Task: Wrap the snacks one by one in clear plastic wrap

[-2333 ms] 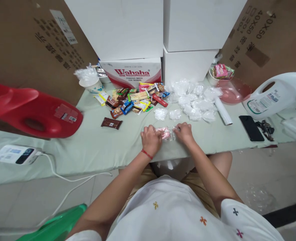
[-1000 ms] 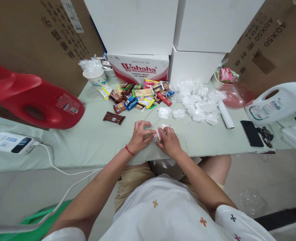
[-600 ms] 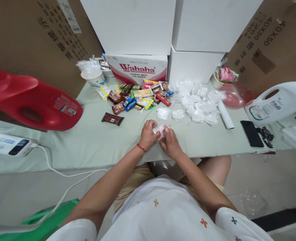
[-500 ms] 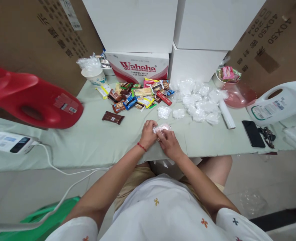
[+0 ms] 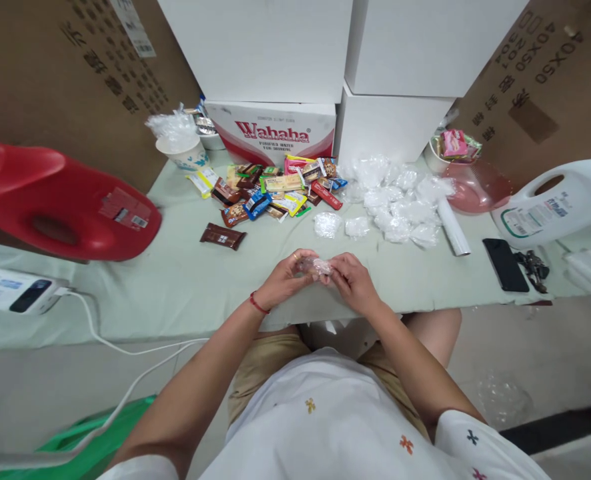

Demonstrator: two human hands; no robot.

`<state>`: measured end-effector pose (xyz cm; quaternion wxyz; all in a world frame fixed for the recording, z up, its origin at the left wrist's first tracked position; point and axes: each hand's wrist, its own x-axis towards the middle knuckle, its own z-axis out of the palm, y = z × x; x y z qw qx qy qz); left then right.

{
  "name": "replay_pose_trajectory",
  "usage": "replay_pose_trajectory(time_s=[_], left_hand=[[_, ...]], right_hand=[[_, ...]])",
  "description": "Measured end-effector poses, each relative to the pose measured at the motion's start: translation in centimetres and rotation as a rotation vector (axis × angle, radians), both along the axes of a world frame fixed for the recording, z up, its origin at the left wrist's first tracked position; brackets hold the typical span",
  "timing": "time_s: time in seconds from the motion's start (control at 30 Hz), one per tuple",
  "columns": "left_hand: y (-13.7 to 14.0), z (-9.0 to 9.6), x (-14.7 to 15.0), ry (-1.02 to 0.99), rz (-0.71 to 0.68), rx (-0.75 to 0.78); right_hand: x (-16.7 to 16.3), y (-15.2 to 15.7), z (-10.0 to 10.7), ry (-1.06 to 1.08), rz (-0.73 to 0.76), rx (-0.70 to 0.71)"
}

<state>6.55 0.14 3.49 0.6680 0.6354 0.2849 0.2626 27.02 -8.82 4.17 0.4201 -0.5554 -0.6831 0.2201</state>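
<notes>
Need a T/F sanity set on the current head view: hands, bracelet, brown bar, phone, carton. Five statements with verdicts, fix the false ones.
1. The left hand and the right hand both hold the small plastic-wrapped packet. True.
2. The red bracelet is on the right wrist. False: the red bracelet is on the left wrist.
3. The dark brown bar lies apart from the snack pile. True.
4. The black phone lies on top of the snack pile. False: the black phone lies on the table, at the picture's right.
5. The carton with red lettering stands behind the snack pile. True.
</notes>
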Motion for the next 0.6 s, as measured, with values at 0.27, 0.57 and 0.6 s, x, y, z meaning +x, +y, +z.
replay_pose_trajectory(time_s=[0.27,0.57,0.6], left_hand=[[-3.9,-0.9,4.2,0.083,0.056,-0.273],[-5.6,-2.6,-3.9,0.444,0.359,0.17],[-5.9,-2.9,-4.9,0.489,0.406,0.232]], right_hand=[[1.0,-4.8,-0.7,0.268,-0.095,-0.425],[22.5,-4.9,2.6,0.031,-0.965,-0.168],[25.7,-3.5,3.7,-0.075,-1.073,-0.054]])
